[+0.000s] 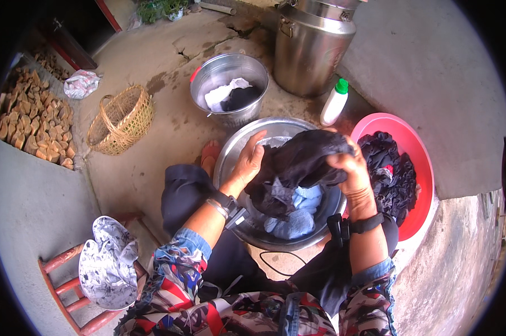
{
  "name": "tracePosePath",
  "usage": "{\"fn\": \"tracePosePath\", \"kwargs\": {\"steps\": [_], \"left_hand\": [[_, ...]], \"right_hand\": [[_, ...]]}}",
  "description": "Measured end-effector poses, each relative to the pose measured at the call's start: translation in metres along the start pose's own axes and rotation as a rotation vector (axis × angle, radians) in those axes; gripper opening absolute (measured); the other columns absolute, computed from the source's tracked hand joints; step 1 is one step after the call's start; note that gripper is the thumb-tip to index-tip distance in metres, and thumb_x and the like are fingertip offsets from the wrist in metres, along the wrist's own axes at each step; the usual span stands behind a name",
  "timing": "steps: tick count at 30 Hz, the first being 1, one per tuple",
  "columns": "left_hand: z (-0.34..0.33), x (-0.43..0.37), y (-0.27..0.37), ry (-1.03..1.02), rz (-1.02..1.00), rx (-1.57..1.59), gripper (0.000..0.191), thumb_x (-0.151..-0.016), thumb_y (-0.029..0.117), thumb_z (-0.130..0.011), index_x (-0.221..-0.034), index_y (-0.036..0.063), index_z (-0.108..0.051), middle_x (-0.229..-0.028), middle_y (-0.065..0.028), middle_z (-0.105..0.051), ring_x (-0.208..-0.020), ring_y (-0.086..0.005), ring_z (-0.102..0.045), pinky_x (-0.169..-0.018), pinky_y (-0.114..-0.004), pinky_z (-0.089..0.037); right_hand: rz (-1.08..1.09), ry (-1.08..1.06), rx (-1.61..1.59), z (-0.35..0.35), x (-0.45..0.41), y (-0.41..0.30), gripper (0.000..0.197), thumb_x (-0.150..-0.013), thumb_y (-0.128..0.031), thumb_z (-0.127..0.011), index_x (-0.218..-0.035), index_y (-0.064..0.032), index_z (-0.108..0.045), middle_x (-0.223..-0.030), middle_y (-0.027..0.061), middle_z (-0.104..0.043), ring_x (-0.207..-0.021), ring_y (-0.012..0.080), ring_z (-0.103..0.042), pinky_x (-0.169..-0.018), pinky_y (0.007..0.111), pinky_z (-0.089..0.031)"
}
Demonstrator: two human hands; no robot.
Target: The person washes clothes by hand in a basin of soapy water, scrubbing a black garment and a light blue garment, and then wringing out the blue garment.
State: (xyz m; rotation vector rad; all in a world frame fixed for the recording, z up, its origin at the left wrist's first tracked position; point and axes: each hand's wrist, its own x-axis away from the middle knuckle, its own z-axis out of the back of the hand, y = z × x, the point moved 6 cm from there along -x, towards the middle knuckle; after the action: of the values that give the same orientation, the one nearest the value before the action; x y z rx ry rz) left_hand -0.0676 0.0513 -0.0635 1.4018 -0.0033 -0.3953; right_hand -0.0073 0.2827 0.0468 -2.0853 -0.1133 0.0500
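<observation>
A wet black garment (295, 159) is lifted over a wide metal basin (232, 147) between my knees. My right hand (354, 168) grips the garment's right end, and part of it droops back into the basin. Fingers apart, my left hand (249, 161) is at the garment's left side with nothing in its grasp. Below the garment, a light blue cloth (297, 222) lies bunched in the basin, where some suds show near the far rim. Right of the basin, a red plastic tub (421, 201) holds a heap of dark clothes (389, 176).
Beyond the basin stands a metal bucket (253, 105) with white and black cloths. A white bottle with a green cap (334, 103) and a large steel can (312, 54) are behind. Leftward are a woven basket (141, 109), stacked firewood (36, 117) and a wooden chair (68, 290) bearing a patterned hat (110, 273).
</observation>
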Motion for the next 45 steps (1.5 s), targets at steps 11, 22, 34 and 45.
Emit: {"fn": "tracePosePath", "kwargs": {"steps": [11,22,34,45], "left_hand": [[-0.043,0.018,0.031,-0.242,0.454,0.651,0.048,-0.091,0.034,-0.075,-0.125,0.0006,-0.065,-0.117,-0.0056,-0.07,-0.105,-0.0136,-0.065,-0.095,-0.031,-0.051],[-0.071,0.027,-0.022,0.118,0.758,1.167,0.039,-0.1,0.047,-0.049,-0.088,0.0118,-0.063,-0.083,-0.0008,-0.062,-0.08,-0.0143,-0.06,-0.076,-0.031,-0.051],[-0.069,0.032,-0.034,0.023,0.615,0.659,0.025,-0.097,0.028,-0.056,-0.087,0.0063,-0.061,-0.086,-0.002,-0.062,-0.082,-0.013,-0.059,-0.073,-0.033,-0.05],[-0.07,0.034,-0.023,0.225,0.809,0.848,0.02,-0.098,0.025,-0.056,-0.086,0.0095,-0.061,-0.085,-0.0002,-0.058,-0.078,-0.0131,-0.056,-0.072,-0.031,-0.049]], "right_hand": [[0.146,0.656,-0.17,0.068,-0.015,0.015,0.041,-0.08,0.001,-0.06,-0.121,-0.0033,-0.064,-0.11,0.0082,-0.067,-0.099,0.0213,-0.065,-0.091,0.032,-0.052],[0.616,0.195,1.226,-0.068,0.015,0.092,0.025,-0.089,-0.028,-0.068,-0.073,-0.0091,-0.061,-0.071,0.0147,-0.059,-0.063,0.0352,-0.063,-0.058,0.041,-0.052],[0.306,0.35,1.152,-0.052,0.003,0.104,0.029,-0.094,-0.029,-0.058,-0.085,-0.0041,-0.068,-0.081,0.0229,-0.067,-0.076,0.0454,-0.066,-0.07,0.05,-0.053],[0.34,0.398,1.255,-0.04,0.0,0.099,0.031,-0.095,-0.028,-0.057,-0.075,-0.0043,-0.059,-0.073,0.0227,-0.063,-0.066,0.0455,-0.063,-0.063,0.052,-0.051]]}}
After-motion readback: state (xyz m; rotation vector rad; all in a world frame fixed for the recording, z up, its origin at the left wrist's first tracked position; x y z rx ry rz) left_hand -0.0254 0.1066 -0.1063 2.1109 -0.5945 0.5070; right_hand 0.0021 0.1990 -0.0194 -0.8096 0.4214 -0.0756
